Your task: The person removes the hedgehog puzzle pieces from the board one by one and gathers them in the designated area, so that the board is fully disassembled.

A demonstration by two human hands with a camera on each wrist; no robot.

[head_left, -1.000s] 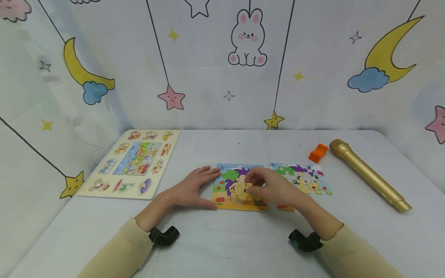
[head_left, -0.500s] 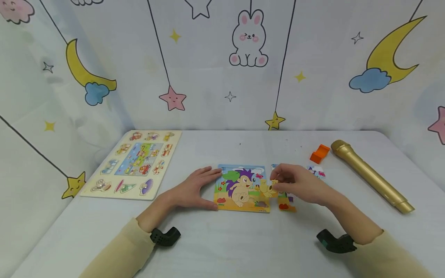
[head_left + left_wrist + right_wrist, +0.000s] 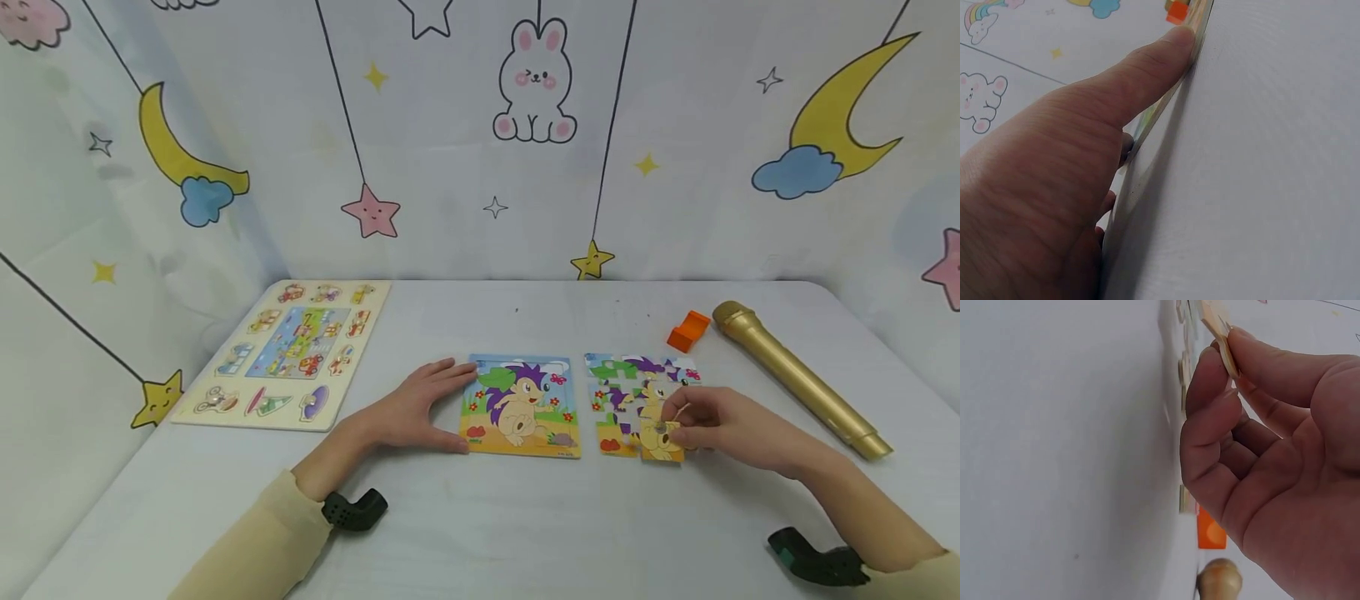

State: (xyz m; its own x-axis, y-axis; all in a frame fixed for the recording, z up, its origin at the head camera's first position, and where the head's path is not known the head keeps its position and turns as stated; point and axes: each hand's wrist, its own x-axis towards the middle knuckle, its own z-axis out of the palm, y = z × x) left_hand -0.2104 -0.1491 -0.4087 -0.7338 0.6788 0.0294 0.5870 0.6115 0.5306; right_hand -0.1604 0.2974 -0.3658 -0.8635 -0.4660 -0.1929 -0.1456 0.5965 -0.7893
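Note:
My left hand (image 3: 423,408) lies with fingers spread at the left edge of a hedgehog picture board (image 3: 517,412). The left wrist view shows the thumb (image 3: 1147,72) straight along the board's thin edge. To the right of the board, several jigsaw pieces (image 3: 617,400) form a partial copy of the same hedgehog picture. Thumb and fingertips of my right hand (image 3: 738,429) pinch a yellow jigsaw piece (image 3: 660,442) over the lower right of that group. Seen from the right wrist, the piece (image 3: 1225,353) is thin and tilted, its edge facing the camera.
A gold toy microphone (image 3: 798,379) lies at the right, beside a small orange block (image 3: 687,331). A cream knob puzzle board (image 3: 247,367) with vehicle and toy pictures sits at the left. Behind the table hangs a patterned cloth (image 3: 450,150).
My right hand has carried the yellow piece rightward from over the hedgehog board to the lower right of the loose jigsaw pieces. The left hand stays at the board's edge.

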